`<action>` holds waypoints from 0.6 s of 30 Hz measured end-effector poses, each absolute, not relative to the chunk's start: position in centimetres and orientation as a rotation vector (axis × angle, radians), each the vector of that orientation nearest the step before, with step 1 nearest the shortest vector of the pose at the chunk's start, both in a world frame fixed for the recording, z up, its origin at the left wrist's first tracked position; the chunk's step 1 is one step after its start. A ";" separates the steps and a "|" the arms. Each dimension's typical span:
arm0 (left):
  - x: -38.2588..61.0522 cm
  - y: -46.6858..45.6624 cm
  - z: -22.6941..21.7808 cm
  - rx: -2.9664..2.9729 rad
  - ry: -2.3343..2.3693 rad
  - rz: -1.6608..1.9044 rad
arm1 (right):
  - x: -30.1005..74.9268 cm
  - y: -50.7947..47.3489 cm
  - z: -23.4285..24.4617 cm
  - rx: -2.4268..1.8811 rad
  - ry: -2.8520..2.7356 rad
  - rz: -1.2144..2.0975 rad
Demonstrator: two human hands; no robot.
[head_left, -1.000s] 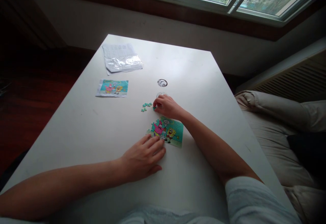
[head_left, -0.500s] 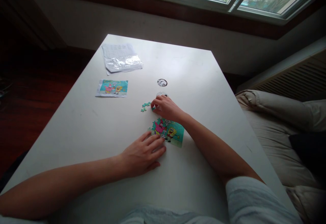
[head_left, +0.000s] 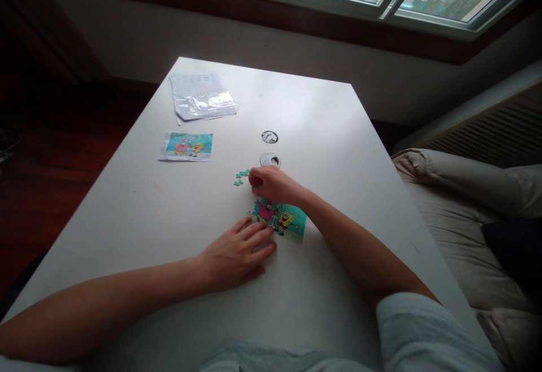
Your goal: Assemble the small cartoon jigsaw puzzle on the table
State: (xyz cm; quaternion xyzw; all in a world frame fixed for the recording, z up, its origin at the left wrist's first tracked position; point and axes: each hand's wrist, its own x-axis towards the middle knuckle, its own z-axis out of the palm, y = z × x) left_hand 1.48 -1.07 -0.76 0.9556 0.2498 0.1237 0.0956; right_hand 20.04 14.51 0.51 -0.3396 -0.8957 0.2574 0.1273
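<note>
A small cartoon jigsaw puzzle (head_left: pixel 284 220) lies on the white table (head_left: pixel 139 208) in front of me. My left hand (head_left: pixel 237 254) rests flat beside its lower left corner, fingers stretched out and touching the edge. My right hand (head_left: pixel 271 183) hovers at the puzzle's upper left edge with fingers curled in a pinch; what they hold is hidden. A few loose teal puzzle pieces (head_left: pixel 241 176) lie just left of that hand.
A printed reference picture (head_left: pixel 186 146) lies further left. A plastic bag over a paper sheet (head_left: pixel 201 98) sits at the far left corner. Two small round lids or cups (head_left: pixel 270 159) stand behind my right hand. Cushions (head_left: pixel 466 202) are to the right.
My right hand has drawn back from the loose pieces toward the puzzle's upper left edge, uncovering the nearer round lid. My left hand has barely moved.
</note>
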 end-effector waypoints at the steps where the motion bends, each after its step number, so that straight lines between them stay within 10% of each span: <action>1: 1.4 -1.0 -0.8 2.830 0.739 0.371 | 20.0 14.4 0.7 -0.993 -2.580 0.826; 18: 0.8 1.1 0.0 2.788 0.784 0.369 | 18.9 12.8 0.3 -0.909 -2.377 1.174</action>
